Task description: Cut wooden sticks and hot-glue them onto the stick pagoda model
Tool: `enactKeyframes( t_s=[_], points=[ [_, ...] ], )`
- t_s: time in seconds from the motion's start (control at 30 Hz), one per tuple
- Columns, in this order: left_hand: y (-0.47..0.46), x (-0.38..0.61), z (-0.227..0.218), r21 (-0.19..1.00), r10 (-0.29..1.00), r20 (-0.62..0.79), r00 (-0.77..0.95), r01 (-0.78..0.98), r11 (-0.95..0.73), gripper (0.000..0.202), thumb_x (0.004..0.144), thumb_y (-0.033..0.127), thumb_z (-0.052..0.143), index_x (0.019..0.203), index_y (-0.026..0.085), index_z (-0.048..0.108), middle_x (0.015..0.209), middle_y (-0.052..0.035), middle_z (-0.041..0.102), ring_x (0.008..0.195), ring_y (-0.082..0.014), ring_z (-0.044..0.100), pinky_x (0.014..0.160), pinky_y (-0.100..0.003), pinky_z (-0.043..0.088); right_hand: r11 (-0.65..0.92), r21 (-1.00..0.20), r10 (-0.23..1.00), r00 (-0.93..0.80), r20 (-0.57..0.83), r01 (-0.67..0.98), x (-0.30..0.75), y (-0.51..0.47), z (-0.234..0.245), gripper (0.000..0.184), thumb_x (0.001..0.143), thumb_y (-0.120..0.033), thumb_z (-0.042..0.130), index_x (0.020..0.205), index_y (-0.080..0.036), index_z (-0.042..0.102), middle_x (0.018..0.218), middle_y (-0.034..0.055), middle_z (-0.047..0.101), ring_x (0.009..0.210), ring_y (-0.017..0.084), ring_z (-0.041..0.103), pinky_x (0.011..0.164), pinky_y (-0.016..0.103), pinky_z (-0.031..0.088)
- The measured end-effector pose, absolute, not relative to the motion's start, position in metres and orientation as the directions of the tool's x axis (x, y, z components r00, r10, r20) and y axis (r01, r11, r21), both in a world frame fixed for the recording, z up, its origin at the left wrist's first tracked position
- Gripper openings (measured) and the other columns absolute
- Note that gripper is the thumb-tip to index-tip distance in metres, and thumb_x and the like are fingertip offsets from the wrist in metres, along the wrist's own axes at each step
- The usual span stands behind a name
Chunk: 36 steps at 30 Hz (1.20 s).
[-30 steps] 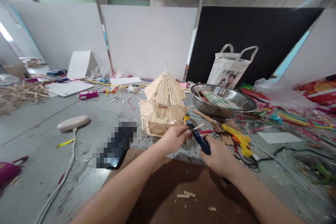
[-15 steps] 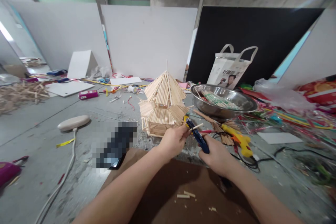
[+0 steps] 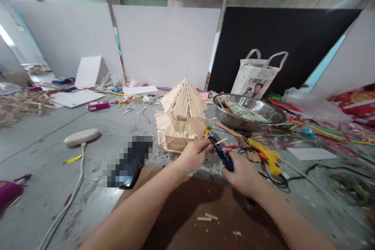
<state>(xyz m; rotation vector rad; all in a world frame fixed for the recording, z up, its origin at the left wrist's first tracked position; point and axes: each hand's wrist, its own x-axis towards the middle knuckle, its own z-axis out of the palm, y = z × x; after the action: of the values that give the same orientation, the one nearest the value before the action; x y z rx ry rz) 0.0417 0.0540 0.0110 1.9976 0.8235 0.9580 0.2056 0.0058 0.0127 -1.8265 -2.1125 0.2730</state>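
Note:
My left hand (image 3: 193, 155) pinches a short wooden stick (image 3: 220, 141) between thumb and fingers. My right hand (image 3: 242, 172) is closed round the blue handles of a pair of cutters (image 3: 220, 151), whose jaws sit at the stick. Both hands hover just in front of a two-tiered pagoda model (image 3: 181, 116) built of wooden sticks. A brown board (image 3: 187, 218) lies under my forearms, with cut stick pieces (image 3: 207, 217) on it.
A steel bowl (image 3: 249, 111) holding sticks stands right of the model, a yellow glue gun (image 3: 266, 156) with its cable in front of it. A phone (image 3: 129, 161), a beige oval device (image 3: 82, 136) with white cord, a paper bag (image 3: 258, 74) and coloured straws (image 3: 322, 133) lie around.
Nearly nothing has moved; my hands with the stick and cutters shifted only slightly in front of the model.

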Motion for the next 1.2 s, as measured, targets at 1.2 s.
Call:
enactKeyframes(
  t_s=[1.2],
  points=[
    [0.0569,0.0375,0.0105,0.984,0.703,0.082,0.707,-0.171,0.058,0.037,0.07,0.05,0.051,0.063,0.014,0.043,0.039,0.0105,0.024,0.032,-0.0006,0.018,0.035,-0.018,0.011,0.21,-0.331,0.976,-0.176,0.132,0.92,0.2061,0.0043,0.0119,0.035,0.065,-0.02,0.043,0.099,-0.017,0.047,0.089,0.008,0.061,0.081,0.022,0.056,0.069,0.029,0.038]
  ],
)
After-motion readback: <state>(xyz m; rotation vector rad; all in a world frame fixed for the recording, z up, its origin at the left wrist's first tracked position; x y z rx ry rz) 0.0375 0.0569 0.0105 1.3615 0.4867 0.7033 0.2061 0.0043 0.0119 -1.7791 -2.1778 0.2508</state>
